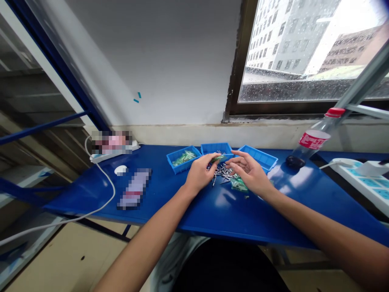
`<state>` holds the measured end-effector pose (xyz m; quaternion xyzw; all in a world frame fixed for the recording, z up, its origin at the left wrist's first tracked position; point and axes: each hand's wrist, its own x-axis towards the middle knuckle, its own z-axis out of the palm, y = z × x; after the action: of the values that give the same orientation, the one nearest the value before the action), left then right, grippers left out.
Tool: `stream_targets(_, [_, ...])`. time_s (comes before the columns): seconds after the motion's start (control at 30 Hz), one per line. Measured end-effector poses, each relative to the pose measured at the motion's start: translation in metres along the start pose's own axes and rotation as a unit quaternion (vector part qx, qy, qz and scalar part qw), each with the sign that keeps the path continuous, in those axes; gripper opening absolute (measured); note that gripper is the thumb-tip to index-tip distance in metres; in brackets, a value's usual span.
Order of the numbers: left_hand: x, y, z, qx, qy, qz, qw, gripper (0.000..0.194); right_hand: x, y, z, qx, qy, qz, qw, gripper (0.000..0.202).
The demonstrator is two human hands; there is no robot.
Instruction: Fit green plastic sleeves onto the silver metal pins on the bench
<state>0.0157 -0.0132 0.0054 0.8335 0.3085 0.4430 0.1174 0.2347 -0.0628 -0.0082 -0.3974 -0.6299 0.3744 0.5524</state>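
My left hand [199, 173] is closed, with thumb and fingers pinching a small green piece [220, 157] whose exact kind I cannot make out. To its right, my right hand [251, 172] has its fingers apart and slightly bent, and nothing shows in them. Below and between the hands lies a loose pile of slim silver metal pins [224, 173]. Beside the pile, partly under my right hand, is a cluster of small pale-green pieces [239, 185]. A blue tray [174, 168] at the left holds more green pieces. The middle blue tray [215, 148] is partly hidden by my hands.
Another blue tray [267, 160] stands behind my right hand. A clear bottle with a red cap [316, 138] is at the right, near a white power strip [364, 176]. At the left are a blurred-out phone-like object [135, 190], a white round object [120, 170] and a white cable [113, 190].
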Motion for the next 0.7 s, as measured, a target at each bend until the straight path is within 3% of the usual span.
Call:
stream_targets(0.23, [0.004,-0.016,-0.023,0.195,-0.026,0.012,0.980,0.028,-0.002,-0.002,0.000,-0.100,-0.009,-0.039,0.994,0.047])
stream_targets(0.43, [0.005,-0.034,-0.043,0.318,0.001,-0.087,0.944,0.033,-0.004,-0.005,0.000,-0.196,-0.044,-0.082,0.976,0.036])
stream_targets(0.6, [0.003,-0.041,-0.044,0.324,-0.043,-0.159,0.932,0.037,-0.001,-0.001,-0.003,-0.322,-0.151,-0.167,0.920,0.024])
stream_targets(0.7, [0.002,-0.041,-0.042,0.327,-0.064,-0.184,0.925,0.039,0.001,0.001,-0.003,-0.356,-0.203,-0.208,0.888,0.028])
